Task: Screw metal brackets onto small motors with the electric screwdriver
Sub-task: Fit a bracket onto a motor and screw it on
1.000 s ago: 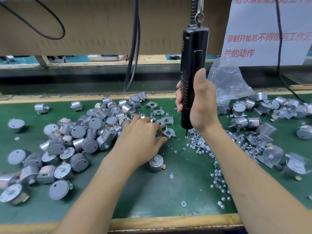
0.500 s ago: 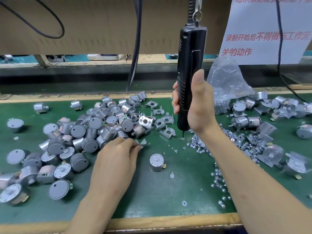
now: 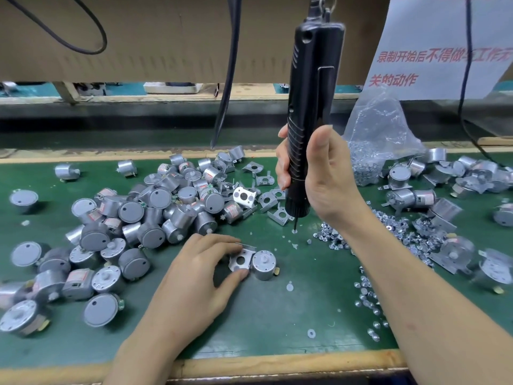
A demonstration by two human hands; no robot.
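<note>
My left hand (image 3: 200,268) pinches a small metal bracket (image 3: 241,260) between thumb and fingers, right against a lone silver motor (image 3: 264,264) standing on the green mat. The black electric screwdriver (image 3: 308,112) hangs upright from above, and my right hand (image 3: 319,173) grips its lower body. Its bit tip (image 3: 294,226) hovers just over a loose screw on the mat, behind and to the right of the motor. More brackets (image 3: 266,200) lie behind.
A big heap of motors (image 3: 144,215) fills the left of the green mat (image 3: 263,315). Loose screws (image 3: 369,293) trail along my right forearm. Assembled motors (image 3: 449,251) sit at the right, a clear bag of screws (image 3: 377,140) behind. Cables (image 3: 227,79) hang at the back; a wooden edge (image 3: 249,365) runs in front.
My left hand drew back from the bracket pile with one bracket and brought it beside the lone motor. The screwdriver in my right hand shifted slightly left and lower.
</note>
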